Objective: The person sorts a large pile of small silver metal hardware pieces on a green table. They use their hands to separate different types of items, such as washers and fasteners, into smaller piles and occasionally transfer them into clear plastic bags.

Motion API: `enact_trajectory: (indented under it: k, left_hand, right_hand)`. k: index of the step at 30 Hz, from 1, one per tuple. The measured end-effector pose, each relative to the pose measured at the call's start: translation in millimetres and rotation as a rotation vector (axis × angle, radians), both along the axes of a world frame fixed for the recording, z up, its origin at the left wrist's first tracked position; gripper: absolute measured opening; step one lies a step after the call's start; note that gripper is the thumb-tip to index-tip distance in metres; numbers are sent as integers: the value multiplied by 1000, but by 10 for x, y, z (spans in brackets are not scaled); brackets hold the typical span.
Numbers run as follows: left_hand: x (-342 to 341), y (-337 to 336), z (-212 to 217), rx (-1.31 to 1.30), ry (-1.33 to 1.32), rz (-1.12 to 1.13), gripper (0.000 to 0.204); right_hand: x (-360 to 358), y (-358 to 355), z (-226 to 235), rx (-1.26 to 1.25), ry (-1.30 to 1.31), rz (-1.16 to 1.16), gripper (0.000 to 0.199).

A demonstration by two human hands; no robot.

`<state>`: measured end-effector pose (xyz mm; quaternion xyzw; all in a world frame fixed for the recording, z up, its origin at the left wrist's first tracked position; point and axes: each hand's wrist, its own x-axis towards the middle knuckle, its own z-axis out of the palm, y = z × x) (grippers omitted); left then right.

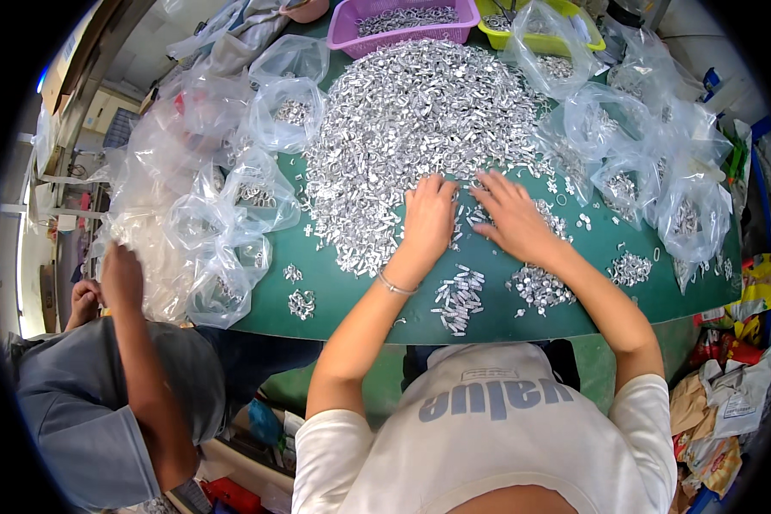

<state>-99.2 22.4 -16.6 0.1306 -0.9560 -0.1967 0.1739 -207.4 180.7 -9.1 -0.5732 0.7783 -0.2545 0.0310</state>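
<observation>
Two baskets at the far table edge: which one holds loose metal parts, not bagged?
The purple basket, left of the yellow-green one; silver parts lie loose in it, while the yellow-green basket's contents sit under a plastic bag.

I see the parts heap (420, 111) filling the upper middle of the frame on the table (651, 295), with both my hands at its lower edge, left hand (428, 218) just left of right hand (510, 218). Bags (231, 197) crowd the left and right of the frame, two baskets (403, 21) sit along the top, and a co-worker (120, 394) is at lower left.

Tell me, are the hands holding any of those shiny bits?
No. The left hand and right hand lie flat, palms down, on the small silver metal parts; nothing is visibly in either grip.
</observation>
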Motion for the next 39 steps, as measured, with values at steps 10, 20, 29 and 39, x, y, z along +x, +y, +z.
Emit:
enact_trajectory:
  k: [10,20,29,39]
  left_hand:
    - [297,-142,89,675,149,171,34]
    - [338,-42,150,130,62,185,28]
    - [136,-4,74,19,-2,17,17]
    - [283,-163,163,1153,250,196,6]
  right_hand:
    - [-265,104,176,-148,-316,-13,10]
    - [-179,-276,85,4,86,-11,13]
    - [-263,-179,72,-77,-16,1,7]
    - [-264,-121,127,-322,-1070,-165,11]
